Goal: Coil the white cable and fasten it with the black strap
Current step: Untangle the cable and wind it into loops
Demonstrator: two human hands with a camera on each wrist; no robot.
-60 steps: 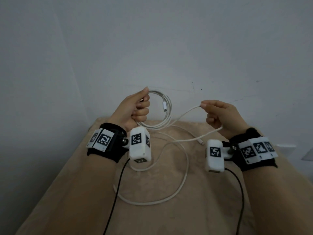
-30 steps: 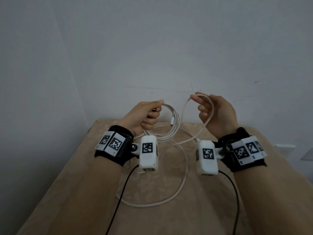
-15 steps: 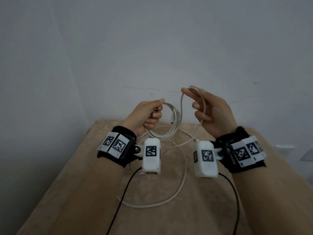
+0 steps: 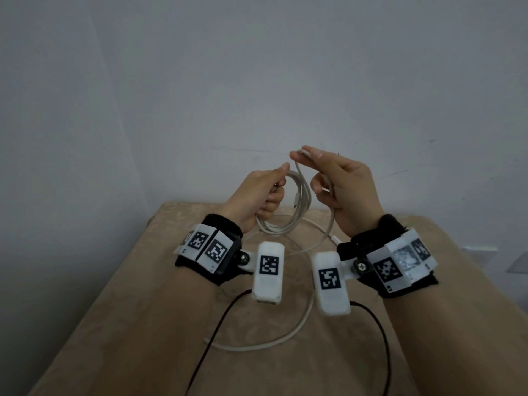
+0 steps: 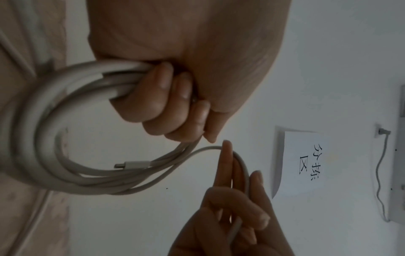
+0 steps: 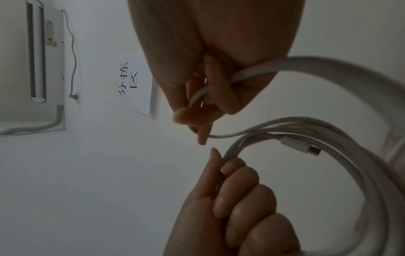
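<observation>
White cable (image 4: 300, 201) partly coiled in gripping left hand (image 4: 257, 195), next loop pinched by right hand (image 4: 343, 190), slack on near table (image 4: 143, 310), strap unseen.

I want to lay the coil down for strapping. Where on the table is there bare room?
Bare cloth shows on the table left of the left forearm, out to the left edge. The middle is crowded: loose white cable loops there under both hands, with black wrist-camera leads crossing it.

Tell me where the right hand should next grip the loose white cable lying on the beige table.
Probably on the slack white cable curving over the beige table, from above: it lies flat, unobstructed, and leads up to the coil in the left hand.
</observation>
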